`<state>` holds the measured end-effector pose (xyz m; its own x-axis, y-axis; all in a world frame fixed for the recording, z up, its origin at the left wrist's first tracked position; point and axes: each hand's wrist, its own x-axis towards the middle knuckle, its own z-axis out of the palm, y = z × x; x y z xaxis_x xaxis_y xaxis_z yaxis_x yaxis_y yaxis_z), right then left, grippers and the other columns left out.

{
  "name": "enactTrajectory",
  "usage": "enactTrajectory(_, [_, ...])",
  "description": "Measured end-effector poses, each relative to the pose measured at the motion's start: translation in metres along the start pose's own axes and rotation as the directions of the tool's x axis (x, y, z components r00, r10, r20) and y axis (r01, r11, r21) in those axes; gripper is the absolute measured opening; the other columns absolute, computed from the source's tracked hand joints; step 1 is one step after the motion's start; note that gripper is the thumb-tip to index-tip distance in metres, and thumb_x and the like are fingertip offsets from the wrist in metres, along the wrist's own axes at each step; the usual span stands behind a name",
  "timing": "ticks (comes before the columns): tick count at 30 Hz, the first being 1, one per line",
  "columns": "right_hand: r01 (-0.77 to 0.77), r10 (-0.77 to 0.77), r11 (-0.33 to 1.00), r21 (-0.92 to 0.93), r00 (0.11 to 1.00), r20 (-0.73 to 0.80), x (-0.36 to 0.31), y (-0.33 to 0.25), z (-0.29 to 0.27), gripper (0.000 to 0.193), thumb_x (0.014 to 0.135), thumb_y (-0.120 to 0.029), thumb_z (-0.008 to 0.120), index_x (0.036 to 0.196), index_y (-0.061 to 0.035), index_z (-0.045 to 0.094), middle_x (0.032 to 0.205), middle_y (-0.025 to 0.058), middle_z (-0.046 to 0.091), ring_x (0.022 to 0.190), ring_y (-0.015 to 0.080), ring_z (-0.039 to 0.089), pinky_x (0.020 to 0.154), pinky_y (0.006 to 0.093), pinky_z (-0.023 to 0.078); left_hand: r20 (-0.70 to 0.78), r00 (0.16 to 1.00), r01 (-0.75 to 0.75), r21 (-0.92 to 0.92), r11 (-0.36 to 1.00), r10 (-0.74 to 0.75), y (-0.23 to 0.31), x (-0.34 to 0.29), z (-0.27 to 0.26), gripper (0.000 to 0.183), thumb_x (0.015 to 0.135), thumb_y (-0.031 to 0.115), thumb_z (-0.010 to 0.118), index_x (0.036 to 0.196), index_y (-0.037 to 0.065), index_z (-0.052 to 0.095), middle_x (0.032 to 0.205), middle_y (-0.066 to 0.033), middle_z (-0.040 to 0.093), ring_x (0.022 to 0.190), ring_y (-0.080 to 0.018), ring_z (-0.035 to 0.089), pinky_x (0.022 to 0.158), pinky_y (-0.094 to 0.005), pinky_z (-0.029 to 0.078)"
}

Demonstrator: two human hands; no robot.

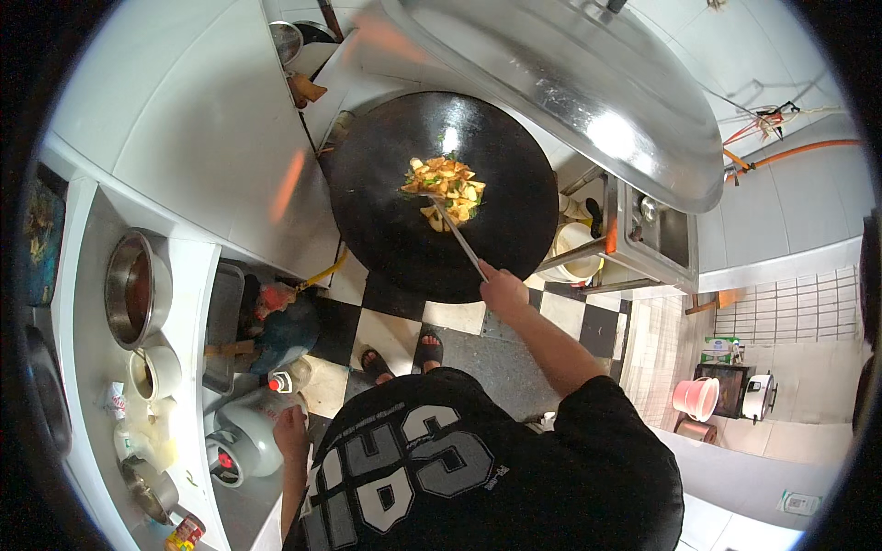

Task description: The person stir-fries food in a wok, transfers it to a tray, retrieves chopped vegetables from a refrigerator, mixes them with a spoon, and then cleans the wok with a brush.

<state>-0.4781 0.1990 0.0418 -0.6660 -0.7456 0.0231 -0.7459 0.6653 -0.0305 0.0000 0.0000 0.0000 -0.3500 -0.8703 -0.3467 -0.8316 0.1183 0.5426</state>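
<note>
A large black wok stands in front of me. Pieces of yellow-brown food with bits of green lie near its middle. My right hand is closed around the handle end of a long metal wok spatula, over the wok's near rim. The spatula's head is down in the food and partly covered by it, so its full shape is hidden. My left hand hangs low at my side with the fingers curled, apart from the wok, near a grey gas cylinder. Nothing shows in it.
A big metal lid leans beyond the wok at the right. Right of the wok are a metal sink stand and a white bucket. At left, a shelf holds a steel bowl and pots; the gas cylinder stands below.
</note>
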Motion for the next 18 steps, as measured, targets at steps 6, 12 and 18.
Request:
enactTrajectory(6, [-0.04, 0.102, 0.981, -0.191, 0.939, 0.328, 0.077, 0.003, -0.007, 0.041, 0.088, -0.017, 0.053, 0.128, -0.0257, 0.05, 0.099, 0.013, 0.061, 0.091, 0.0252, 0.066, 0.071, 0.0381, 0.055, 0.017, 0.999, -0.045, -0.091, 0.995, 0.047, -0.014, -0.014, 0.016, 0.034, 0.092, 0.032, 0.055, 0.093, 0.001, 0.068, 0.077, -0.0152, 0.069, 0.073, -0.0266, 0.067, 0.068, -0.0372, 0.05])
enactTrajectory(12, [0.07, 0.03, 0.968, -0.242, 0.922, 0.386, 0.097, 0.074, -0.03, 0.052, 0.088, -0.012, 0.05, 0.138, -0.0257, 0.045, 0.105, 0.015, 0.063, 0.099, 0.0285, 0.064, 0.083, 0.0373, 0.053, -0.059, 0.998, 0.031, -0.037, 0.999, -0.033, -0.012, -0.013, 0.017, 0.029, 0.091, 0.026, 0.058, 0.09, -0.001, 0.067, 0.075, -0.0137, 0.068, 0.07, -0.0222, 0.066, 0.067, -0.0335, 0.05])
enactTrajectory(18, [0.138, -0.073, 0.981, -0.138, 0.915, 0.398, 0.034, 0.151, -0.056, 0.048, 0.087, -0.014, 0.053, 0.134, -0.0205, 0.051, 0.095, 0.0146, 0.066, 0.093, 0.0287, 0.065, 0.081, 0.038, 0.053, -0.004, 0.999, 0.032, -0.194, 0.98, -0.033, -0.009, -0.016, 0.024, 0.037, 0.093, 0.033, 0.053, 0.084, 0.0, 0.065, 0.068, -0.012, 0.065, 0.063, -0.0184, 0.061, 0.062, -0.0351, 0.047])
